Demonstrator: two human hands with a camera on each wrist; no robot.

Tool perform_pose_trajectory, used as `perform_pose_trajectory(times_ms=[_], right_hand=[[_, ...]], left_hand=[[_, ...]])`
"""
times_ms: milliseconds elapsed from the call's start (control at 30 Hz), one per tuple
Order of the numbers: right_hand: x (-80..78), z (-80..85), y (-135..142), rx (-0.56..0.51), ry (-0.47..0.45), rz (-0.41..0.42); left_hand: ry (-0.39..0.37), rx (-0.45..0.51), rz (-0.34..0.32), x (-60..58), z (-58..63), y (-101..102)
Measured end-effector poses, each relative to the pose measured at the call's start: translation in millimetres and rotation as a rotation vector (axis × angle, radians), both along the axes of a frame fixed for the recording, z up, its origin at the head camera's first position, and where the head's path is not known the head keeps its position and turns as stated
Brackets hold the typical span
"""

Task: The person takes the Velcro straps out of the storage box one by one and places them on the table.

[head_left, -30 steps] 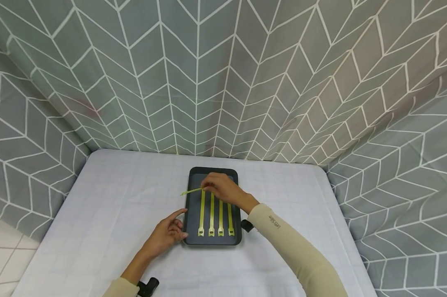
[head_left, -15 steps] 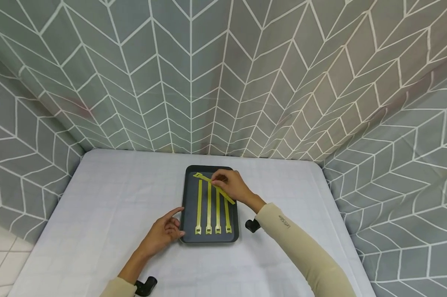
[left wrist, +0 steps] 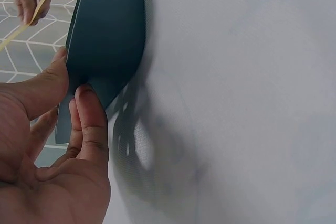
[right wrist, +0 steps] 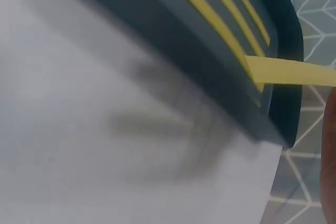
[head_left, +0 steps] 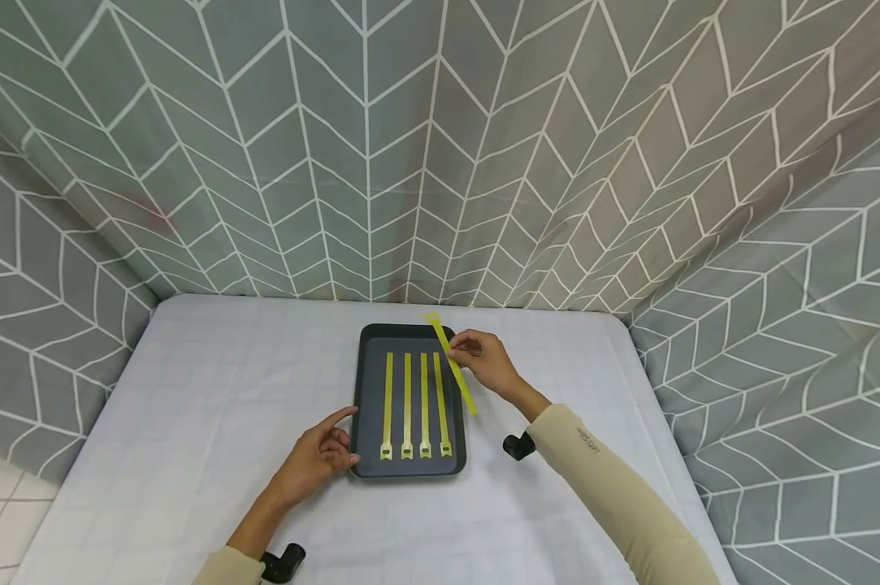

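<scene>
The dark grey tray (head_left: 370, 394) lies on the white-covered table, with several yellow hook-and-loop cable ties (head_left: 407, 398) lined up side by side in it, slotted heads toward the near end. My left hand (head_left: 311, 459) rests its fingertips against the tray's left edge; in the left wrist view the fingers (left wrist: 92, 124) touch the tray wall (left wrist: 110, 19). Over the tray's upper right edge, my right hand (head_left: 487, 361) pinches one more cable tie (head_left: 460, 379) near its middle. Its slotted head points to the far side, and its tail reaches past the right rim.
White cloth (head_left: 249, 366) covers the table around the tray. A grey curtain (head_left: 403, 162) with white zigzag lines hangs behind the table and along both sides. Black wrist cameras (head_left: 518, 445) are worn on both wrists.
My right hand has moved right from over the tray's middle, turning the held tie from pointing left to lying along the tray's right edge. My left hand stays at the tray's left edge.
</scene>
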State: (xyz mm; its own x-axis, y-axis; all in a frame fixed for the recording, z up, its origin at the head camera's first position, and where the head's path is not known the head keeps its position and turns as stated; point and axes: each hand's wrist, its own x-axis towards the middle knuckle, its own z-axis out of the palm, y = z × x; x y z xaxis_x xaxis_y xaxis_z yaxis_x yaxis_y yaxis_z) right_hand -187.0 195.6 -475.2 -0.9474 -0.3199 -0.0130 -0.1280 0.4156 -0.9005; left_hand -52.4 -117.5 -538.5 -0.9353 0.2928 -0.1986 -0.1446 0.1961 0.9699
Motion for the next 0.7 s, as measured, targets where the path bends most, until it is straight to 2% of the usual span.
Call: perform_pose_trajectory(times_ms=[167,367,700], right_hand=[[3.4,-6.6,22.0,-0.017,-0.065,-0.062],[9.5,-16.9,44.7,-0.022,-0.137,-0.190],[15.1,-36.0,71.6,-0.052,-0.182,-0.307]], left_hand=[[0.010,0.017,-0.011,-2.1,-0.4,0.2],[-0.003,0.017,-0.006,-1.7,1.6,0.7],[0.005,0.070,-0.014,0.3,3.3,-0.4]])
